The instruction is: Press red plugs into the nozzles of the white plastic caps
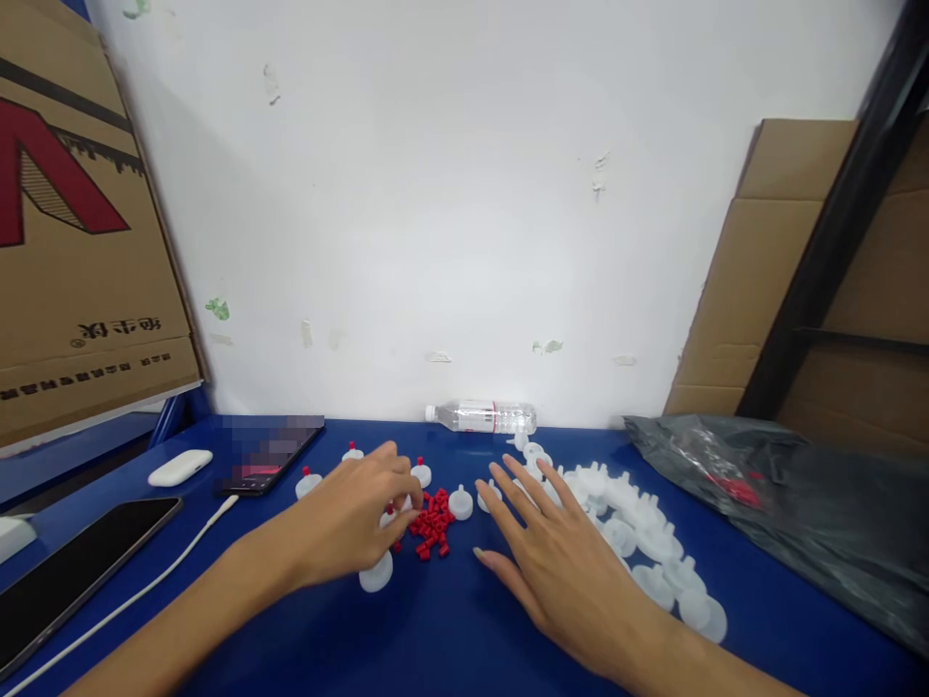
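My left hand (363, 508) is bent over the left edge of a pile of small red caps (434, 523). Its thumb and fingers are drawn together in a pinch, and what they hold is hidden. Beside and under its fingers are white funnel-shaped nozzle lids (375, 573), some with a red cap on the tip. My right hand (558, 552) is spread open, palm down, its fingertips close to a white nozzle lid (490, 496). Between the hands stands another nozzle lid (461, 502) with a bare white tip.
Many bare white lids (653, 528) crowd the right. A water bottle (483, 416) lies by the wall. At left are two phones (87, 557), a white cable (145, 588) and an earbud case (180, 468). A grey plastic bag (798, 503) covers the right edge.
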`<state>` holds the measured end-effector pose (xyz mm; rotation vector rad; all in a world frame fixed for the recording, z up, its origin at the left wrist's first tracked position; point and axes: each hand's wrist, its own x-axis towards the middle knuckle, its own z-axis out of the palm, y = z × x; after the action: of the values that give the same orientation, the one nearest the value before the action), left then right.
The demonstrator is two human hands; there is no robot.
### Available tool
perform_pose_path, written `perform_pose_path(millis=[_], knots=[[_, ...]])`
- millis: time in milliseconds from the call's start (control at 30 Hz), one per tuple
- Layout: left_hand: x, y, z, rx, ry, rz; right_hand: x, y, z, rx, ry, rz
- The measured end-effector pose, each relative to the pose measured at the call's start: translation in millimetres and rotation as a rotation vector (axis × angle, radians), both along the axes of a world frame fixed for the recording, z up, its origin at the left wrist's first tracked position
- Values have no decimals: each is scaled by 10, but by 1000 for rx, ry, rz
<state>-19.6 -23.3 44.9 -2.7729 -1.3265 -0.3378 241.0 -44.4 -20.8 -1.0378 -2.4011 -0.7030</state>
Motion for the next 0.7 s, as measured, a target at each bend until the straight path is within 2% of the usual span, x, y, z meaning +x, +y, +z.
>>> perform_pose_path(millis=[67,167,300,500,700], knots=[[54,-60,-64,-37,31,-11,23,39,-33,-26,-15,-11],[88,-103,-105,-55,113,41,56,75,-62,-63,-36,-3],[89,-103,-85,-64,217,114,54,47,-34,-68,-70,15],[108,-136,-29,-67,334,123,-3,-63,43,-113,-49,65],[97,-132,-72,-35,344,120,41,7,-50,-97,-83,48]])
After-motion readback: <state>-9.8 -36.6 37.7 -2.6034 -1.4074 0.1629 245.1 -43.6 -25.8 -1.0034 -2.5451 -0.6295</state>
